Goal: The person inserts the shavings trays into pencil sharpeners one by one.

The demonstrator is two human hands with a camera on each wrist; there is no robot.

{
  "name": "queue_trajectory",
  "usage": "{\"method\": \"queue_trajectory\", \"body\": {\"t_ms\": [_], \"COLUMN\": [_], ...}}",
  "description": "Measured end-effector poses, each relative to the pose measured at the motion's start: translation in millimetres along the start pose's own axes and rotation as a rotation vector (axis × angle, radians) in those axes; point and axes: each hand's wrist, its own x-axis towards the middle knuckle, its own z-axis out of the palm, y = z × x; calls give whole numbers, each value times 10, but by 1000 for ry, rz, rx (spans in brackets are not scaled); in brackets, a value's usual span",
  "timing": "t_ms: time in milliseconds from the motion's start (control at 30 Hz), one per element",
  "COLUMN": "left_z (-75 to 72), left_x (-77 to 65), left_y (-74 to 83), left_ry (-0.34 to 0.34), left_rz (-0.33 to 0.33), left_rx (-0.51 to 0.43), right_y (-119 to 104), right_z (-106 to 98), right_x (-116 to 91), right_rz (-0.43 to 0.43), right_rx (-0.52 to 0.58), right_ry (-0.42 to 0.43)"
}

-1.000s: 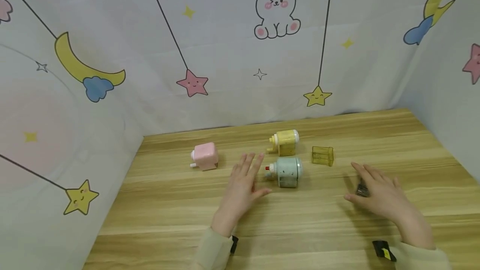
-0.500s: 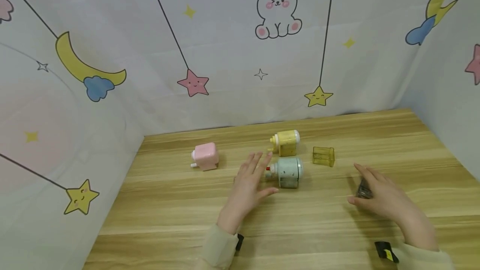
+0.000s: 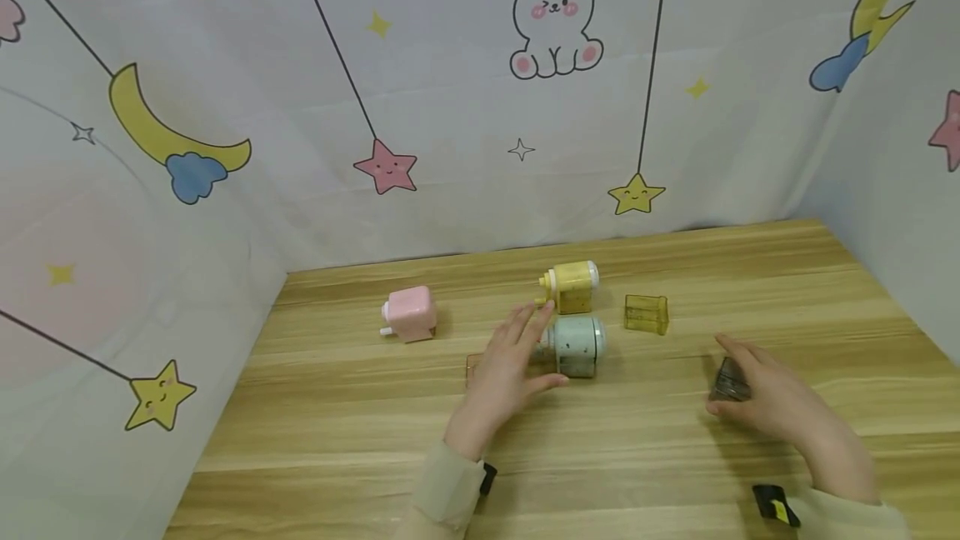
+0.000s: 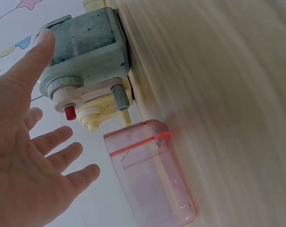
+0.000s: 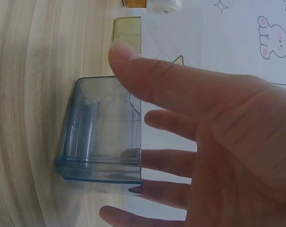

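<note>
On the wood-grain tabletop point(image 3: 637, 457), the left hand point(image 3: 501, 373) is spread just beside a pale green crank sharpener point(image 3: 577, 338) — its thumb overlaps this sharpener in the left wrist view, but I cannot tell if they touch. Near the same hand lies a clear pink box point(image 4: 152, 179), which is partly hidden in the head view.

The right hand point(image 3: 776, 394) has its thumb and fingers apart, on two sides of a clear blue-grey box point(image 5: 105, 127). It is not pinching the box; whether some finger touches it, I cannot tell.

Behind the green one stands a yellow crank sharpener point(image 3: 573, 275), and to its right is a clear yellow box point(image 3: 646, 314). A pink crank sharpener point(image 3: 411, 311) stands farther left, well apart. White fabric point(image 3: 450, 90) printed with a rabbit, stars and moons hangs behind the tabletop.
</note>
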Motion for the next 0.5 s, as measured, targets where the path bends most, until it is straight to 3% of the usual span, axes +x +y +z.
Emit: {"method": "queue_trajectory", "body": {"t_ms": [500], "left_z": [84], "left_x": [104], "left_y": [86], "left_ry": [-28], "left_rz": [-4], "left_rx": [-51], "right_y": [73], "right_z": [-13], "right_x": [-42], "right_rz": [37], "right_rx": [-23], "right_ry": [-8]}}
